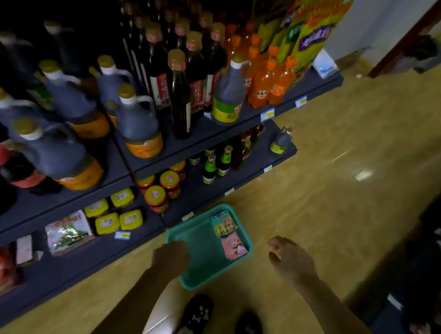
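Observation:
A teal plastic basket (197,279) hangs low in front of me, above the tan floor. My left hand (171,255) grips its near left rim with curled fingers. Inside the basket lie a pink packet (233,249) and a yellow packet (225,225) against the right side. My right hand (290,260) hovers to the right of the basket, fingers loosely spread, holding nothing.
Dark blue shop shelves (211,130) run along the left with soy sauce jugs (136,125), dark glass bottles (179,97), orange drink bottles (264,84), red-lidded jars (161,191) and yellow-lidded tubs (118,217). My feet (197,315) stand on open floor (330,173). A dark shelf unit stands at right.

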A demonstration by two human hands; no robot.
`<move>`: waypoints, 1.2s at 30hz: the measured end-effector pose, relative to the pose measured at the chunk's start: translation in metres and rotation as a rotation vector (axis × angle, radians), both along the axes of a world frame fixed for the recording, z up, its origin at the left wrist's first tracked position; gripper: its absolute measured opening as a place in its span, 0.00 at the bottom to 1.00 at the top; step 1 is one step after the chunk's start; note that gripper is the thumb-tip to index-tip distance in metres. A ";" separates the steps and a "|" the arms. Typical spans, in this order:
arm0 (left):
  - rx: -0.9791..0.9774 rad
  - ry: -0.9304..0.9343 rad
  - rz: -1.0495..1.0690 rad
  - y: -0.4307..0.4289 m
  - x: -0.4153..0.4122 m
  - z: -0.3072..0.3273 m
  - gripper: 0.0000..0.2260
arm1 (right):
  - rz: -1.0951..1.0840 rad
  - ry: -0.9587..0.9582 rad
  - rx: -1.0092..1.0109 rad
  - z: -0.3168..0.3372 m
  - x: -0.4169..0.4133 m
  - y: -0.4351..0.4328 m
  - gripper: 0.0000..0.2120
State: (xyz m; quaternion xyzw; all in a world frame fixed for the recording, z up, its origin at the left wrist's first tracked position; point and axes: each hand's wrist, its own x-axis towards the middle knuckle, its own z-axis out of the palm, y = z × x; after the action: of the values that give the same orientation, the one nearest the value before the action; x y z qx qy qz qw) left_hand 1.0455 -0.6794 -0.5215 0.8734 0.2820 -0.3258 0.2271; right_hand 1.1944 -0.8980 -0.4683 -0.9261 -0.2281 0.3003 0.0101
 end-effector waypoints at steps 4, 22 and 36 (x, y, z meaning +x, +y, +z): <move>-0.008 0.073 0.141 -0.014 0.025 -0.044 0.15 | 0.061 0.077 -0.050 -0.052 0.053 -0.009 0.14; -0.027 0.055 0.271 -0.076 0.093 -0.451 0.14 | -0.058 0.507 0.230 -0.510 0.100 -0.006 0.17; -0.613 -0.325 0.971 -0.137 0.111 -0.617 0.07 | -0.131 0.393 0.239 -0.629 0.099 -0.009 0.23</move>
State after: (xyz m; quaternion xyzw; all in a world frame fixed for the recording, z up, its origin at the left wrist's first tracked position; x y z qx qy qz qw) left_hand 1.1566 -0.8169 -1.1383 0.5776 0.5038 -0.1136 0.6321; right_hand 1.2935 -0.9069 -1.0978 -0.8548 -0.1950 0.4444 0.1836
